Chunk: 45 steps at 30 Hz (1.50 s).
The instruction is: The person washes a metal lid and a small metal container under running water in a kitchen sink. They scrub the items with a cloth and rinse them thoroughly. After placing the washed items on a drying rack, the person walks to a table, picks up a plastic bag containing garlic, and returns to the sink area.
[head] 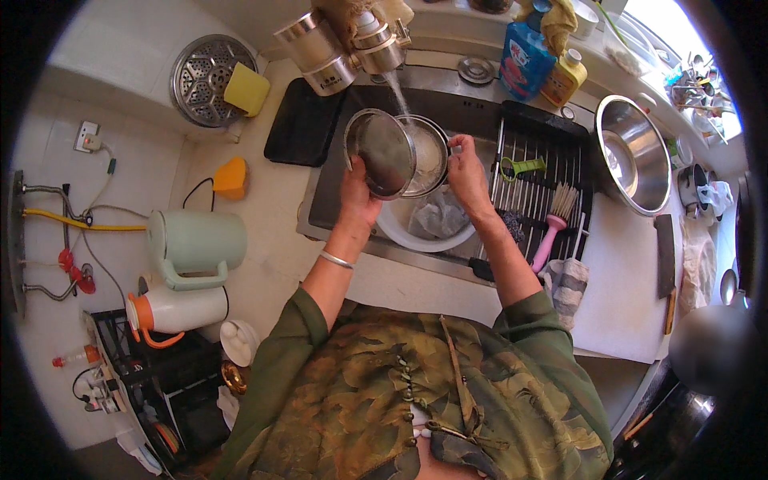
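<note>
My left hand (359, 193) grips the rim of a round metal bowl or lid (384, 153), tilted over the sink (327, 207). Beside it, my right hand (467, 171) pinches the edge of a round metal pan (429, 150). Water runs from the faucet (378, 45) into that pan, and the liquid inside looks pale. Beneath both vessels sits a white basin (393, 231) in the sink, with a crumpled translucent plastic bag (441, 213) in it. The metal vessel in my left hand overlaps part of the pan.
Right of the basin, a drying rack (501, 198) bears a green peeler (523, 168) and a pink-handled brush (549, 240). A steel bowl (633, 156), a white cutting board (624, 276) and a cleaver (666, 258) lie farther right. Detergent bottles (528, 60) stand behind; a green kettle (195, 243) is at left.
</note>
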Motion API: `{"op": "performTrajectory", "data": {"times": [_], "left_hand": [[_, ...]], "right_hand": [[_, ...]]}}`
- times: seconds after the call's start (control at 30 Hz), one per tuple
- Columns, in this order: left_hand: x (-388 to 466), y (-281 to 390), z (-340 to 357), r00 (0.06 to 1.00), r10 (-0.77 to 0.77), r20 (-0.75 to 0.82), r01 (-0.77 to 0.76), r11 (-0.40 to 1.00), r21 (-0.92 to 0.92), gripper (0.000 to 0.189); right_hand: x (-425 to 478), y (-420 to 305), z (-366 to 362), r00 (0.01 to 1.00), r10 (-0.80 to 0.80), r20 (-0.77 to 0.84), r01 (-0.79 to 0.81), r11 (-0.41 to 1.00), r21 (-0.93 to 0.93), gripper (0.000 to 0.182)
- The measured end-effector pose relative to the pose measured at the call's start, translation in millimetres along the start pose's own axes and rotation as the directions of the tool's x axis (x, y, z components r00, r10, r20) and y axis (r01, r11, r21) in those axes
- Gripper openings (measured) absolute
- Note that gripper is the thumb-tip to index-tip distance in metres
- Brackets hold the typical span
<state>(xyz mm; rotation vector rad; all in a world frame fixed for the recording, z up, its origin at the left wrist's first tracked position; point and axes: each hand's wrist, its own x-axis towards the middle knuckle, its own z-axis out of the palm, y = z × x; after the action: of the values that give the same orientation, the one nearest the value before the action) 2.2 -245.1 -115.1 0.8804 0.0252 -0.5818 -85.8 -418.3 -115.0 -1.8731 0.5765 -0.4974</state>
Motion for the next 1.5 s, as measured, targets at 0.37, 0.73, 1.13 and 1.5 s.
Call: {"op": "performTrajectory", "data": {"times": [0.37, 0.73, 1.13, 1.5], "left_hand": [[-11.9, 3.5, 28.0, 0.986, 0.115, -0.12, -0.093, 0.981, 0.172, 0.036], [-17.6, -1.3, 26.7, 0.991, 0.118, -0.068, -0.105, 0.979, 0.176, 0.04], [-24.2, 1.9, 28.8, 0.981, 0.162, -0.105, -0.14, 0.971, 0.193, 0.041], [-26.3, 1.4, 19.9, 0.974, 0.207, -0.091, -0.189, 0.965, 0.181, 0.043]], "right_hand": [[-10.1, 18.6, 32.0, 0.93, -0.143, -0.339, 0.158, 0.987, 0.017, 0.028], [-6.1, -3.5, 23.3, 0.967, 0.01, -0.256, 0.024, 0.991, 0.13, 0.026], [-7.8, 5.9, 30.1, 0.972, -0.022, -0.233, 0.063, 0.983, 0.17, 0.025], [4.9, 13.5, 27.3, 0.975, 0.216, 0.054, -0.218, 0.876, 0.431, 0.023]]}}
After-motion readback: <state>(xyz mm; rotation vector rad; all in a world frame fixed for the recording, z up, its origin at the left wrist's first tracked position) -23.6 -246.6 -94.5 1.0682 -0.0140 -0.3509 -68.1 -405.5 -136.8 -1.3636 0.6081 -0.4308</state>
